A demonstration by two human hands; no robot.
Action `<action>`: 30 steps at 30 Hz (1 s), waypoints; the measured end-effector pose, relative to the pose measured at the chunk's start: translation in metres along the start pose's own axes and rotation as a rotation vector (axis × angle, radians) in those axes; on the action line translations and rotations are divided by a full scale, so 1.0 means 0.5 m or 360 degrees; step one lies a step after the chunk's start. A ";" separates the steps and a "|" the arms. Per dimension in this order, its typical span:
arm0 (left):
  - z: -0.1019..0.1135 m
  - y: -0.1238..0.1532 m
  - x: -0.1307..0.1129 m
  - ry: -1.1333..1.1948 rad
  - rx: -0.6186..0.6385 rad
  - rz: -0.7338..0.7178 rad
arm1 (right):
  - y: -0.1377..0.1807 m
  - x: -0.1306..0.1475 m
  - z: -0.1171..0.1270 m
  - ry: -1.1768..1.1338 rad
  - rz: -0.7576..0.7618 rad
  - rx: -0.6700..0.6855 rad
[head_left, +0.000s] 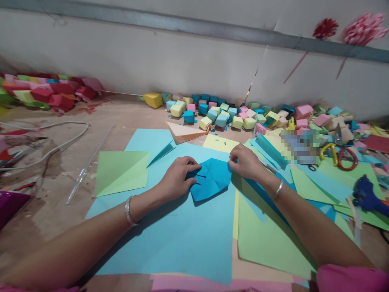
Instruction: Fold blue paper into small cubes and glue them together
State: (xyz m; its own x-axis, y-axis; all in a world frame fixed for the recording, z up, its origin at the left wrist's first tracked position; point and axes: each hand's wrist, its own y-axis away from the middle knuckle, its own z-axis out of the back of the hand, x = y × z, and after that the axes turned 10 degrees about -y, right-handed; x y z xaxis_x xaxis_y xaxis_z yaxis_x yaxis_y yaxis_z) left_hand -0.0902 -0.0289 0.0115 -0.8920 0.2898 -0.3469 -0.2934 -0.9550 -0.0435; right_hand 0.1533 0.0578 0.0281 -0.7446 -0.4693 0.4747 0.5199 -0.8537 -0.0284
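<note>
A folded piece of bright blue paper (214,184) with creases and slits on its left side lies over a large light-blue sheet (170,239). My left hand (179,178) grips its left edge, thumb and fingers around the slit flaps. At the opposite edge, the fingertips of my right hand (245,163) are pinched together on the paper's upper right corner. Left of my left hand are a creased light-green square (121,172) and a folded teal paper piece (162,153). A peach folded paper (185,133) sits just beyond.
Many small paper cubes (223,117) line the wall, with a bigger pile of cubes (60,95) at far left. Scissors (338,156) and a blue glue gun (369,196) lie right, among loose sheets. A clear strip (80,178) and white cable (60,123) are left.
</note>
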 end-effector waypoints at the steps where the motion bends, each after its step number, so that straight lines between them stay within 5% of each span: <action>1: 0.000 0.000 0.000 -0.0007 0.0001 -0.0005 | 0.000 0.001 -0.003 0.0123 0.0012 0.0055; 7: 0.001 0.007 0.003 -0.0055 -0.0079 -0.0119 | 0.009 0.019 -0.010 0.0611 0.0177 0.0037; 12: 0.018 0.017 -0.007 -0.0232 -0.0176 -0.0338 | 0.007 0.011 -0.012 0.0576 0.0484 0.0225; 20: 0.021 0.004 -0.006 -0.0289 -0.0293 -0.0520 | 0.005 0.007 -0.025 0.0534 0.0457 0.0287; 27: 0.140 0.005 -0.001 -0.0268 0.0055 -0.0727 | 0.010 0.015 -0.030 0.0666 0.0461 0.0278; 30: 0.154 0.012 0.008 -0.0315 0.0305 -0.0733 | 0.010 0.018 -0.030 0.0676 0.0439 0.0301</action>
State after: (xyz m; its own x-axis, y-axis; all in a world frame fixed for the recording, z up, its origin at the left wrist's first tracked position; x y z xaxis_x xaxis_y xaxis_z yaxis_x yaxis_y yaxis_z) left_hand -0.1220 -0.0283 0.0821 -0.6986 0.7001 -0.1479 -0.7106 -0.7030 0.0287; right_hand 0.1429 0.0458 0.0192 -0.6533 -0.7536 0.0732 0.7571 -0.6489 0.0759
